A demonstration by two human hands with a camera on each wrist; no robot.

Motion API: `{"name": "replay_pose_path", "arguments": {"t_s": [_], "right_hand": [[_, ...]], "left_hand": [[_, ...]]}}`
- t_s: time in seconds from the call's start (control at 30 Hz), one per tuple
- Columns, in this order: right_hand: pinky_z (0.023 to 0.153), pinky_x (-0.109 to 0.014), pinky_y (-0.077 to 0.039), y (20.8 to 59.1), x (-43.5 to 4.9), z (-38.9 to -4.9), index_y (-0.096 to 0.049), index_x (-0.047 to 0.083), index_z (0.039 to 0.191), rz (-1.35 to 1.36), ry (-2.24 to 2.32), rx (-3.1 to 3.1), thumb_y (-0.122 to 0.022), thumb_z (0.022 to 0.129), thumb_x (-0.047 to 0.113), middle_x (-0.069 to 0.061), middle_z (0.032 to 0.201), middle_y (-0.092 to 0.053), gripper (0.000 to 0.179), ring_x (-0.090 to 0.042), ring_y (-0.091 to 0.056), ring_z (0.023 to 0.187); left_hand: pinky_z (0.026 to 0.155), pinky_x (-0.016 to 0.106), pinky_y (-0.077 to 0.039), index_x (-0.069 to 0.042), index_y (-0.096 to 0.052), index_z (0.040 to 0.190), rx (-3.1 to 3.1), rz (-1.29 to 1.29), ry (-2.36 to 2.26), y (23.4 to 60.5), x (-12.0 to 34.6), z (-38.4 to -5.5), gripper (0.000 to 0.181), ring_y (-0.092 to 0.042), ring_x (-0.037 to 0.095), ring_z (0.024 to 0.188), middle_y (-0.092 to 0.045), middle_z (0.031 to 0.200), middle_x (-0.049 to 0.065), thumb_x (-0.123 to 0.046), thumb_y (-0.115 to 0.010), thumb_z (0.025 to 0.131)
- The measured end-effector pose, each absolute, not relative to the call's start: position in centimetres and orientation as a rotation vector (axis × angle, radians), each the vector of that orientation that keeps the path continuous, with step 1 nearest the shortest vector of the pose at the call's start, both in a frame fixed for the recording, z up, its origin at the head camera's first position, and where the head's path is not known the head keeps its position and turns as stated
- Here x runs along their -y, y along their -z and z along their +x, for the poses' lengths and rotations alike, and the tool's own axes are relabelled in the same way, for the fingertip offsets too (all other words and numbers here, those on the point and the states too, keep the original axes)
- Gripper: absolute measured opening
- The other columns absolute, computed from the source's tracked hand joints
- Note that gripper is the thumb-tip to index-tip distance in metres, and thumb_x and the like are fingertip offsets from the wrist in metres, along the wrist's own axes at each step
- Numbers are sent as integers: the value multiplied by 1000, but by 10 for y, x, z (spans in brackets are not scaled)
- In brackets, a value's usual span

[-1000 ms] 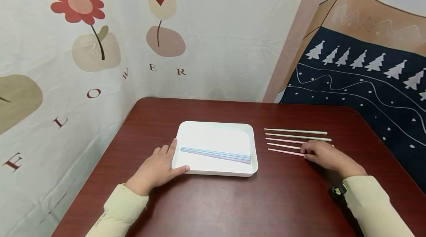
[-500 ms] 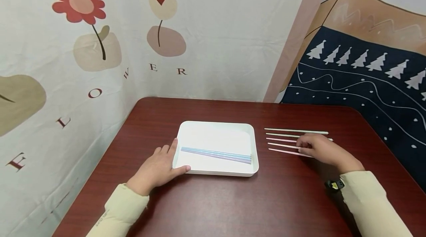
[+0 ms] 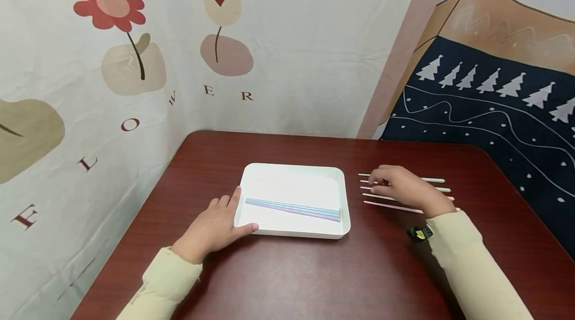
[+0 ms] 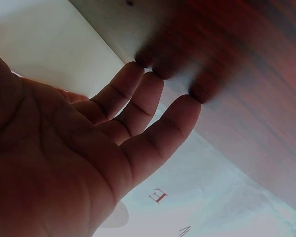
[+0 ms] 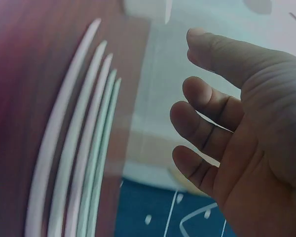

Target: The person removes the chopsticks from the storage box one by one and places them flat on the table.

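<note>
My left hand [image 3: 213,227] rests at the left end of a white tray [image 3: 287,180], its index finger along the side rim and its thumb on the front rim. Blue and purple chopsticks [image 3: 294,208] lie together inside the tray. To the right of it, several pale green, cream and pink chopsticks [image 3: 390,205] are spread side by side on the table. Over their middle hovers my right hand [image 3: 406,187], covering part of them. In the right wrist view that hand's fingers [image 5: 197,126] are loosely bent with nothing between them, apart from the chopsticks [image 5: 64,133].
The dark red wooden table [image 3: 296,280] has rounded far corners. Behind it and on the left hangs a pale cloth [image 3: 296,50] printed with flowers and letters. A dark blue cloth with white trees [image 3: 485,105] hangs at the right. A black wrist device [image 3: 420,233] sits by the right cuff.
My right hand has moved left and away from me across the loose chopsticks, from their right part to above their middle. The left hand and the tray stay put.
</note>
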State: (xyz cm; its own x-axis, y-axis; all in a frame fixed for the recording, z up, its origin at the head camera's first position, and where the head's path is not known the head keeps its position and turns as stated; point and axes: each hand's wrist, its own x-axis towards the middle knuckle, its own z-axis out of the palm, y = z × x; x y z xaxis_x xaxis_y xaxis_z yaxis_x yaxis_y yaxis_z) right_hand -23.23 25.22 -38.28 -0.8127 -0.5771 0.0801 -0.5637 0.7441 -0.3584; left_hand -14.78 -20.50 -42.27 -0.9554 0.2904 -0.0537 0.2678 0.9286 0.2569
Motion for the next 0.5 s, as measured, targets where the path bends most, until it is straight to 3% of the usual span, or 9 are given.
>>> {"name": "replay_pose_path", "arguments": {"t_s": [0.5], "right_hand": [[69,-30,-50,368,-174,-247,-71,16,102,-1009,654,-2768,-75,90,14,8,89,-59,13,-14,-55,80]], "left_hand": [[95,52,-43,4,-19,156,-2999,432,-381,424,206,-149,117,-44,42,123,-48,135,24,-84,-44,83]]}}
